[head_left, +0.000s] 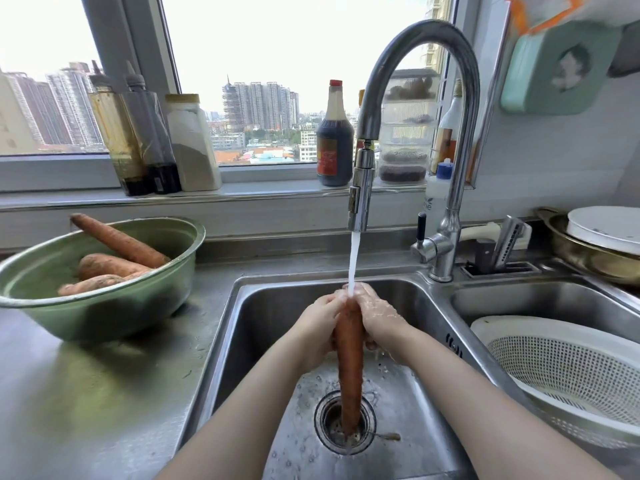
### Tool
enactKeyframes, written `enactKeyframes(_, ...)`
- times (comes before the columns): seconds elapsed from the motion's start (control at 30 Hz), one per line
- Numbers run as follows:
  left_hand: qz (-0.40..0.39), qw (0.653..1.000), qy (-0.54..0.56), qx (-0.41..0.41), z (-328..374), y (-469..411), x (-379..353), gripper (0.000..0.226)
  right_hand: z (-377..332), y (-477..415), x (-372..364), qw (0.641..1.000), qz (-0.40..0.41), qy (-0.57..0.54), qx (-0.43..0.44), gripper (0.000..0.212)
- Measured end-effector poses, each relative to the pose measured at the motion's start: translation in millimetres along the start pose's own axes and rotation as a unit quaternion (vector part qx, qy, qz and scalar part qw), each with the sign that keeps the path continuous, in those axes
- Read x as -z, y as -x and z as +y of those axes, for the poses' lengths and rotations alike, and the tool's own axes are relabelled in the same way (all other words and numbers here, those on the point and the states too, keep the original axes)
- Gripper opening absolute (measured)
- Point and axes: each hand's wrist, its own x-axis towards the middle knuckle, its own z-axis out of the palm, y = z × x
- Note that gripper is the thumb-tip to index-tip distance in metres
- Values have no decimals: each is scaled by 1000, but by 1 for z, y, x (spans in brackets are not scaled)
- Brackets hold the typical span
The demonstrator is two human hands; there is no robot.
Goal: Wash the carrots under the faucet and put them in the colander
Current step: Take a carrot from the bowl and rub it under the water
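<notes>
A long orange carrot (349, 362) hangs upright over the left sink basin (263, 306), its tip above the drain (332, 427). My left hand (320, 323) grips its upper part from the left and my right hand (375, 315) grips it from the right. Water from the chrome faucet (362, 199) falls onto the carrot's top between my hands. Three unwashed carrots (114, 261) lie in a green bowl (104, 313) on the counter at left. A white colander (568, 372) sits in the right basin, with nothing visible inside it.
Sauce bottles and jars (156, 143) line the windowsill behind the sink. A brass pan holding a white plate (602, 237) stands at the back right. A knife holder (502, 251) sits beside the faucet base. The steel counter (86, 393) stretches front left.
</notes>
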Motion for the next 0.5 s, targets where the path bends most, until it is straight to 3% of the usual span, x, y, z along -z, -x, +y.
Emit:
enactKeyframes(0.17, 83, 996, 20, 0, -2, -8, -9, 43, 9, -9, -4, 1000, -22, 6, -18, 41)
enactKeyframes(0.27, 131, 988, 85, -3, 0, -12, -9, 29, 7, -8, -6, 998, -53, -23, -15, 41)
enactKeyframes(0.4, 150, 980, 122, -41, 0, -15, -10, 26, 10, -3, -5, 990, -127, -45, -27, 44)
enactKeyframes(0.5, 140, 985, 89, -52, -2, -15, -13, 28, 15, -2, -3, 976, -183, -118, -15, 53)
